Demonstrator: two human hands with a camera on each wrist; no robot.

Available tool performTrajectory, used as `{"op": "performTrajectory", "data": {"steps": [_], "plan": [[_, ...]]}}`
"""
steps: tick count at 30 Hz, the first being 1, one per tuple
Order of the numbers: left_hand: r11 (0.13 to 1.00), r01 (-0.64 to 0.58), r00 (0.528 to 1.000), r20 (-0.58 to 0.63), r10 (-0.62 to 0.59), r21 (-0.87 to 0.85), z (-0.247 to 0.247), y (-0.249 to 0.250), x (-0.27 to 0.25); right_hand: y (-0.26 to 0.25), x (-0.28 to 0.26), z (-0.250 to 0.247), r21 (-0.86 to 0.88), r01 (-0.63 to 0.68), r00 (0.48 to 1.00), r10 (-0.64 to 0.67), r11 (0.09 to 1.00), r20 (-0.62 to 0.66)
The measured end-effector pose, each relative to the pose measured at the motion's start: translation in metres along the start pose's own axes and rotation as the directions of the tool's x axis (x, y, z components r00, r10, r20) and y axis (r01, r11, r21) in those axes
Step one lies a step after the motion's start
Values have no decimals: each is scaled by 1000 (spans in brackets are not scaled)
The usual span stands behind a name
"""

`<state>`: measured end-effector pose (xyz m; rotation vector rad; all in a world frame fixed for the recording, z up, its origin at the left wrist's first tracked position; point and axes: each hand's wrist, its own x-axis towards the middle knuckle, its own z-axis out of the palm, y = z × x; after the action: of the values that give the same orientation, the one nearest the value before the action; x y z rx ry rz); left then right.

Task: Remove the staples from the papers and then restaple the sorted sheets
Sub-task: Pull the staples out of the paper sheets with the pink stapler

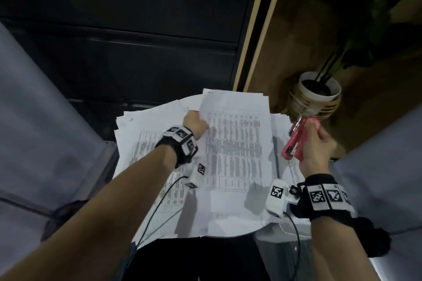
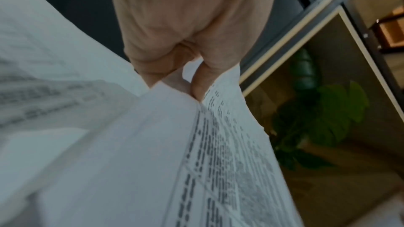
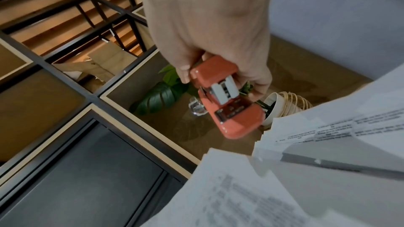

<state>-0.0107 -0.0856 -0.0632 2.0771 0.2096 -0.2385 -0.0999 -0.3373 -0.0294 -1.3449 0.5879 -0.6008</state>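
Your left hand (image 1: 196, 126) pinches the left edge of a printed sheet (image 1: 237, 143), thumb and fingers (image 2: 200, 82) closed on the paper and lifting that edge off the pile. Your right hand (image 1: 317, 148) is wrapped around a pink stapler (image 1: 296, 141), held in the air to the right of the sheet, its metal end pointing up and away from you. In the right wrist view the stapler (image 3: 227, 99) seems slightly open, though blur makes that uncertain. Under both hands lies a loose, fanned pile of papers (image 1: 146, 139) covering the bench. Just beyond the stapler stands a white pot (image 1: 317, 93) with a green plant (image 1: 365, 6) on a brown floor. Grey cushions (image 1: 41, 121) flank the papers on both sides.
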Motion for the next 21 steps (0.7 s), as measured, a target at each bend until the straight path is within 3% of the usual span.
{"op": "performTrajectory", "data": {"steps": [3, 6, 9, 11, 13, 16, 19, 21], "plan": [[999, -15, 999, 31, 14, 46, 39, 6, -1, 6, 0, -3, -49, 15, 1000, -14, 999, 26], [970, -75, 997, 41, 67, 230, 49, -1, 3, 19, -6, 0, -113, 15, 998, -8, 993, 64], [833, -55, 989, -84, 121, 551, 23, -20, 9, 33, -14, 10, -191, 26, 988, 3, 981, 152], [747, 49, 980, -175, 91, 663, -8, -40, 13, 44, -21, 20, -237, 23, 975, 31, 971, 222], [707, 197, 967, -255, -24, 680, -41, -60, 15, 54, -27, 30, -298, 17, 957, 71, 954, 281], [679, 326, 944, -261, -201, 657, -77, -89, 15, 68, -36, 44, -384, -10, 928, 152, 923, 341], [683, 331, 943, -256, -212, 651, -91, -107, 12, 77, -44, 53, -413, -47, 904, 215, 910, 370], [749, 330, 940, -271, -207, 575, -92, -112, 9, 81, -47, 56, -417, -72, 897, 241, 906, 371]]}}
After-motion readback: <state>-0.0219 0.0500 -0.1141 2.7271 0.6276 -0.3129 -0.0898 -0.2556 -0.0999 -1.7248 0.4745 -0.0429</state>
